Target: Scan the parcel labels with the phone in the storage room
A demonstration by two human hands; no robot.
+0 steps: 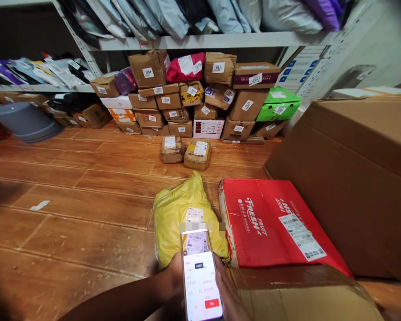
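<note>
My left hand reaches in from the lower left and holds a smartphone upright, with its fingers wrapped round the phone's right edge. The lit screen shows a camera picture of a label and a red button. Just behind the phone a yellow plastic parcel bag with a white shipping label lies on the wooden floor. A red "Fresh Fruit" box lies right beside the bag. My right hand is out of sight.
A big brown carton stands at the right, with a taped carton in front of it. Numbered parcels are piled under a white shelf of mailer bags. Two small parcels and stacked grey basins sit on the floor.
</note>
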